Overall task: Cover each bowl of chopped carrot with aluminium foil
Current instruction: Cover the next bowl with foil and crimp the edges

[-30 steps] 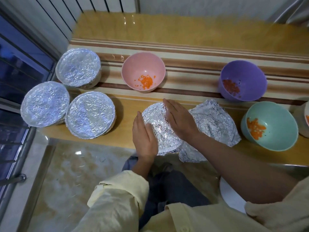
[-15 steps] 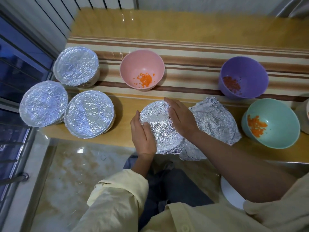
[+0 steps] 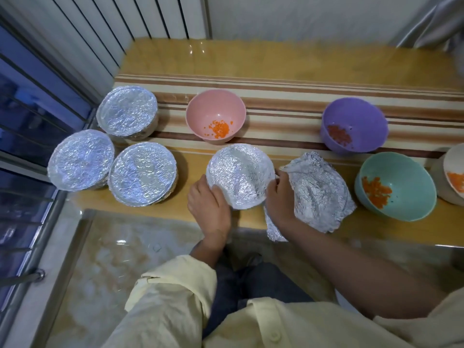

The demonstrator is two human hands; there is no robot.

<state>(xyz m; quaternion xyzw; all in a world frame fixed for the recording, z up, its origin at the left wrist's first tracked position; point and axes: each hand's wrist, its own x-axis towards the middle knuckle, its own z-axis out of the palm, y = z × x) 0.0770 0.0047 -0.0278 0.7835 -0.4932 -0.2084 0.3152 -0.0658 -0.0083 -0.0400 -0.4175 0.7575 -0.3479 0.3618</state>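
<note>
Three covered bowls [image 3: 126, 110] sit aside (pink bowl [image 3: 213, 110] holds carrot [image 3: 219, 129]); left hand [image 3: 209, 208] and right hand [image 3: 280, 197] grip the foil-wrapped bowl [image 3: 239, 175].

A home: a ledge [image 3: 276, 59] beside a barred window [image 3: 25, 116].
The glossy yellow ledge with its brown-striped band [image 3: 288, 96] runs across twelve o'clock, the window stands at nine, polished marbled floor [image 3: 113, 259] lies at seven and a curtain fold [image 3: 439, 21] hangs at one. Household plastic ware sits there: a pink bowl [image 3: 200, 111] of chopped carrot [image 3: 219, 129], a foil-covered bowl [image 3: 126, 110] at ten.
</note>
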